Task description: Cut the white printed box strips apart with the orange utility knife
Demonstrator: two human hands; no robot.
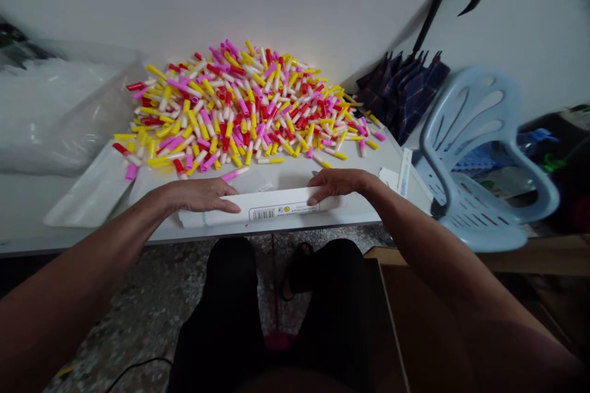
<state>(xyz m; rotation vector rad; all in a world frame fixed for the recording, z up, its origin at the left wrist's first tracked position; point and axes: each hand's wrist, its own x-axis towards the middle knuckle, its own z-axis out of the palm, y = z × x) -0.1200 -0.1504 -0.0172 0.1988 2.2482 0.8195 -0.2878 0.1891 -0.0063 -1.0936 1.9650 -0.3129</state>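
Note:
Both hands hold a long white printed package with a barcode and small print on the side facing me. My left hand grips its left part, thumb in front and fingers behind. My right hand grips it toward the right end in the same way. The package lies along the front edge of the white table. Just behind it a big heap of small tubes or caps in yellow, pink, red and white spreads across the tabletop. What the heap's pieces are exactly I cannot tell.
Clear plastic bags with whitish contents stand at the left. A dark checked umbrella leans on the wall at the right, beside a light blue plastic chair. A white strip with print lies near the table's right end.

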